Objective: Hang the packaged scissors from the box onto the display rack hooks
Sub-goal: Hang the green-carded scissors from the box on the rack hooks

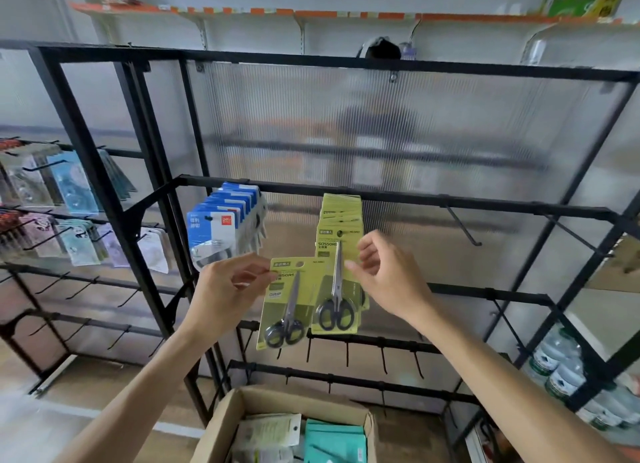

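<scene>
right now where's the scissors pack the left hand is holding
In the head view it sits centre frame: the left hand pinches the scissors pack by its top left corner, just left of the hanging stack of yellow packs.

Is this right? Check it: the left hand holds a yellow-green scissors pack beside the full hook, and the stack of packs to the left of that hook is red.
One detail is wrong. The head view shows the left hand pinching the scissors pack beside the hook's yellow-green packs, but the stack to the left is blue and white, not red.
</scene>
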